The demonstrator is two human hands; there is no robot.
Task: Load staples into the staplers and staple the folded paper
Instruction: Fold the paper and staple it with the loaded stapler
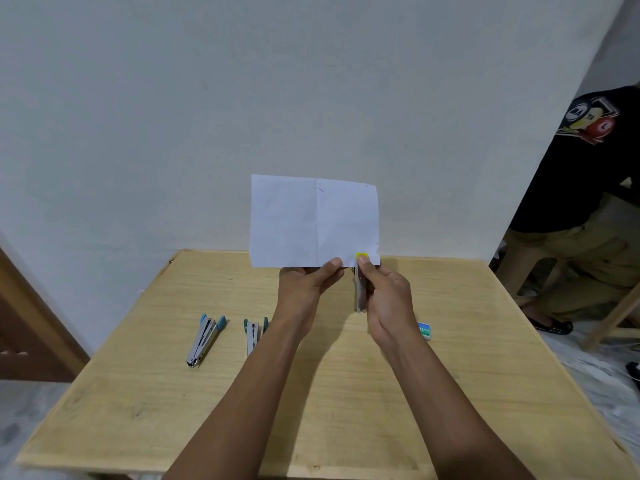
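Three staplers are in view. The left hand [304,285] pinches the lower edge of one folded paper [313,221], thumb on the near face, and holds the sheet upright above the far part of the wooden table [346,393]. The right hand [388,299] is wrapped around a yellow-tipped stapler [360,285], its thumb pressing on the top near the yellow end, and the stapler's mouth sits over the paper's lower right corner. The paper shows a vertical crease down its middle.

Two more staplers lie on the table, left of the arms. The open teal stapler [204,339] lies furthest left, its arms spread apart. The second teal stapler [254,336] lies just beside the left forearm, partly hidden by it. One small staple box [425,330] with a teal label rests on the table, peeking out from behind the right wrist.

At the right edge a person in a black shirt [581,161] is seated, well apart from the table's things.
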